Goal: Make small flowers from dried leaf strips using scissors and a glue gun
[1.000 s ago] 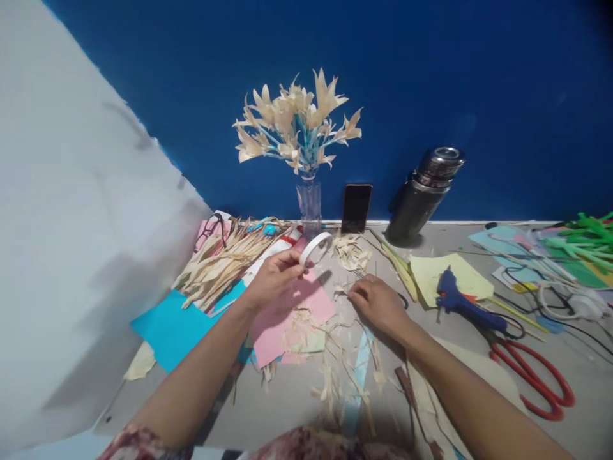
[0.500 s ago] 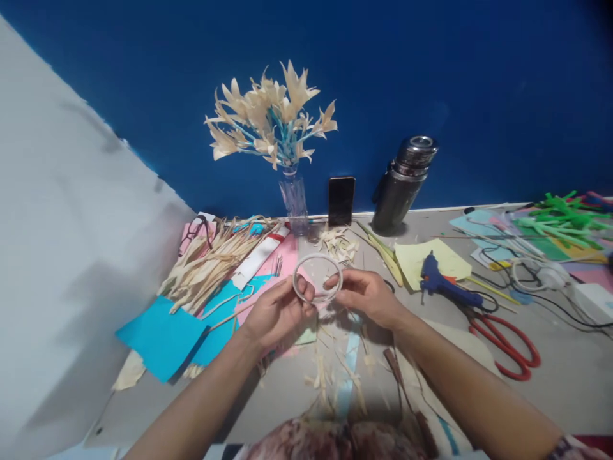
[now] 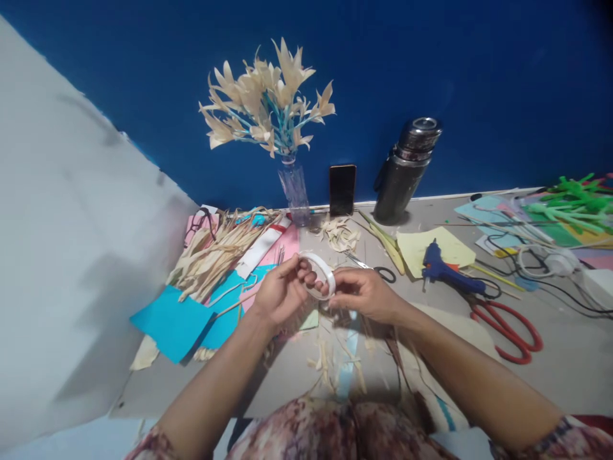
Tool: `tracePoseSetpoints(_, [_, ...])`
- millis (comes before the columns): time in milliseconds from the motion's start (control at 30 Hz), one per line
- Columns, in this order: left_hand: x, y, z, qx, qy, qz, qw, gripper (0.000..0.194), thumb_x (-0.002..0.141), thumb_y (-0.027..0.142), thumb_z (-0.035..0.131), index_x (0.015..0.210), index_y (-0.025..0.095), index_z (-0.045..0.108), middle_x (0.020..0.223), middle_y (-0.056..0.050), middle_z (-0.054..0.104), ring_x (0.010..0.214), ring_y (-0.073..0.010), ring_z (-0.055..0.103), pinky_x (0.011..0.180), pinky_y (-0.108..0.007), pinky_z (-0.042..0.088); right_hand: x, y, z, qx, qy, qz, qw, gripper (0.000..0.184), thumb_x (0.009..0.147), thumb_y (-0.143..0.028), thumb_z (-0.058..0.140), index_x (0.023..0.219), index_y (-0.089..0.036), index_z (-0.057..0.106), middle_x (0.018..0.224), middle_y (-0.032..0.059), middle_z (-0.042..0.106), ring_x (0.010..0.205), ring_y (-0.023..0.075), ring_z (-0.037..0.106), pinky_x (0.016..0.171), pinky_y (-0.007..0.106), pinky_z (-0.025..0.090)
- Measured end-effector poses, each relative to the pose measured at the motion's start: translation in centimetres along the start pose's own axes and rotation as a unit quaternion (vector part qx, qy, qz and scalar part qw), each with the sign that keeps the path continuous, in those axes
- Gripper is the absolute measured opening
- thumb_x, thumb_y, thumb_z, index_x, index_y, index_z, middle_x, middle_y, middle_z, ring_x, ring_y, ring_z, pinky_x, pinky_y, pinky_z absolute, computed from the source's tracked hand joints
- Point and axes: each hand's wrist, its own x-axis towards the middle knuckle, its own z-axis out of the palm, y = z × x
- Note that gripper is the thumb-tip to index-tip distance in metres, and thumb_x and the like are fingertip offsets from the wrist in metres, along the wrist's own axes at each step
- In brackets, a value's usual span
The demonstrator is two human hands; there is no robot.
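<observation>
Between both hands, above the table, is a thin white ring (image 3: 329, 281) that looks like a narrow roll of tape. My left hand (image 3: 282, 291) grips its left side, thumb at the upper rim and fingers curled inside the hoop. At the right edge my right hand (image 3: 366, 295) pinches it with thumb and fingers. Just beyond my right hand lie scissors with black handles (image 3: 384, 275), their blades partly showing. Pale dry scraps (image 3: 323, 364) and a light blue strip (image 3: 348, 358) lie below the hands.
Dried husk strips (image 3: 218, 252) and blue paper (image 3: 172, 324) are on the left. Behind stand a vase (image 3: 295, 195) of pale flowers, a phone (image 3: 342, 190) and a flask (image 3: 407, 172). To the right lie a glue gun (image 3: 450, 278), red-handled scissors (image 3: 527, 345) and cables (image 3: 527, 268).
The ring has turned from facing me nearly full-on to a slanted position, showing its white outer band. My left hand has shifted slightly right, and the view has tilted down a little.
</observation>
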Motion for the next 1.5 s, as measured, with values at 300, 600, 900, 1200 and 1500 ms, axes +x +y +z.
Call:
tracePoseSetpoints(300, [0.0, -1.9, -1.0, 0.017, 0.031, 0.008, 0.999, 0.017, 0.094, 0.027, 0.056, 0.093, 0.013, 0.066, 0.071, -0.004, 0.063, 0.064, -0.0158, 0.063, 0.069, -0.032, 0.055, -0.1, 0.9, -0.5, 0.192, 0.005, 0.092, 0.977, 0.030, 0.085, -0.045, 0.073, 0.085, -0.015, 0.073, 0.066, 0.0007, 0.063, 0.055, 0.0105, 0.054, 0.054, 0.023, 0.043])
tracePoseSetpoints(600, [-1.8, -0.6, -0.4, 0.018, -0.026, 0.023, 0.999, 0.030, 0.086, 0.019, 0.068, 0.114, 0.009, 0.067, 0.078, -0.006, 0.070, 0.077, -0.0184, 0.071, 0.079, -0.032, 0.057, 0.9, 1.2, -0.6, 0.463, 0.069, 0.158, 0.869, 0.024, 0.078, -0.033, 0.080, 0.089, -0.012, 0.073, 0.072, -0.0007, 0.060, 0.049, 0.0039, 0.040, 0.049, 0.020, 0.043])
tracePoseSetpoints(900, [-1.3, -1.4, -1.2, -0.066, 0.047, 0.004, 0.997, 0.018, 0.089, 0.009, 0.060, 0.106, 0.011, 0.067, 0.078, -0.004, 0.072, 0.074, -0.0134, 0.071, 0.080, -0.027, 0.060, 0.6, 1.4, -0.7, 0.441, 0.019, 0.159, 0.883, 0.023, 0.080, -0.030, 0.078, 0.095, -0.014, 0.072, 0.068, 0.0023, 0.066, 0.061, 0.0125, 0.061, 0.062, 0.026, 0.053])
tracePoseSetpoints(1200, [-2.4, -1.1, 0.3, -0.001, 0.019, 0.082, 0.996, 0.042, 0.075, 0.009, 0.078, 0.115, 0.015, 0.063, 0.091, -0.005, 0.077, 0.083, -0.0164, 0.074, 0.082, -0.028, 0.059, 0.8, 2.0, -0.4, 0.478, 0.025, 0.181, 0.859, 0.019, 0.079, -0.026, 0.077, 0.092, -0.014, 0.073, 0.068, 0.0005, 0.060, 0.058, 0.0098, 0.053, 0.056, 0.023, 0.045])
tracePoseSetpoints(1500, [-3.6, -1.7, 1.5, 0.118, 0.036, 0.141, 0.982, 0.045, 0.070, 0.015, 0.082, 0.111, 0.016, 0.063, 0.087, -0.008, 0.078, 0.079, -0.0206, 0.074, 0.072, -0.029, 0.057, 0.8, 2.3, 0.1, 0.469, 0.019, 0.216, 0.856, 0.020, 0.074, -0.020, 0.075, 0.091, -0.010, 0.076, 0.067, 0.0036, 0.064, 0.057, 0.0102, 0.051, 0.055, 0.024, 0.044])
